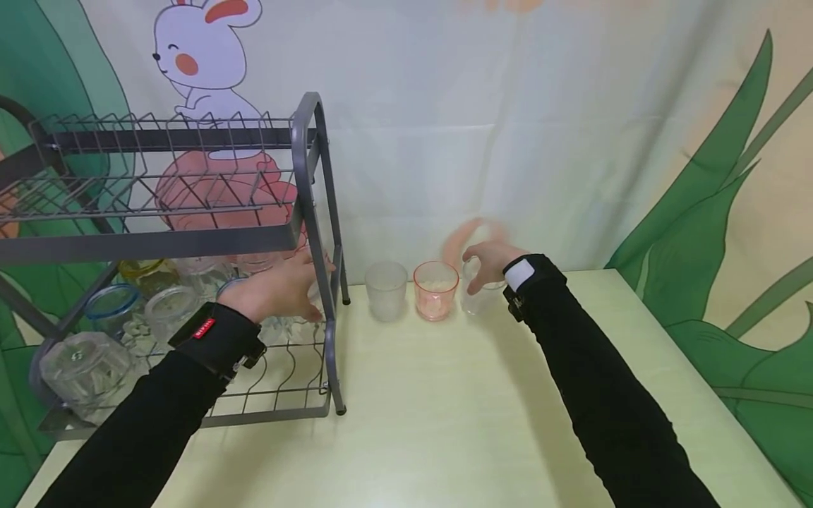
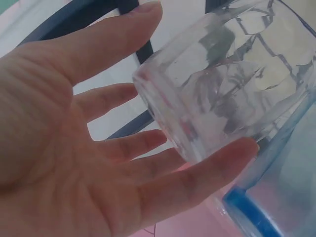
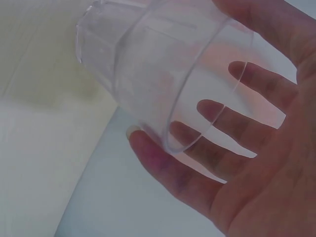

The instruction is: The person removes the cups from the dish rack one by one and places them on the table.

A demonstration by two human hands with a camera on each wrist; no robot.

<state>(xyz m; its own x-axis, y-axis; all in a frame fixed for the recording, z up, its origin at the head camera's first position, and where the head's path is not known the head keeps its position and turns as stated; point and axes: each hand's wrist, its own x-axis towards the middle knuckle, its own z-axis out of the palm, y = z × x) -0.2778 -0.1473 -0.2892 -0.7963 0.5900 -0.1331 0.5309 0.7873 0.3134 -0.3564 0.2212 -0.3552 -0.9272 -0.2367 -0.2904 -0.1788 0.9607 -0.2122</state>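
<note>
My left hand (image 1: 276, 286) reaches into the lower tier of the dish rack. In the left wrist view, its fingers spread loosely about a clear faceted glass (image 2: 222, 84) that stands upside down; a firm grip does not show. A blue-rimmed glass (image 2: 276, 192) sits beside it. On the table my right hand (image 1: 492, 261) is around the top of a clear plastic-looking cup (image 3: 148, 64), upright, its fingers spread and only slightly bent near the rim. Left of that cup stand a pink cup (image 1: 435, 296) and a frosted cup (image 1: 386, 293), in one row.
The two-tier dark metal dish rack (image 1: 146, 243) occupies the table's left side. Several upturned glasses stand on its lower tier, among them a large clear one (image 1: 82, 367) and a yellow one (image 1: 149, 276). A printed curtain (image 1: 559, 141) hangs behind the pale table (image 1: 413, 423).
</note>
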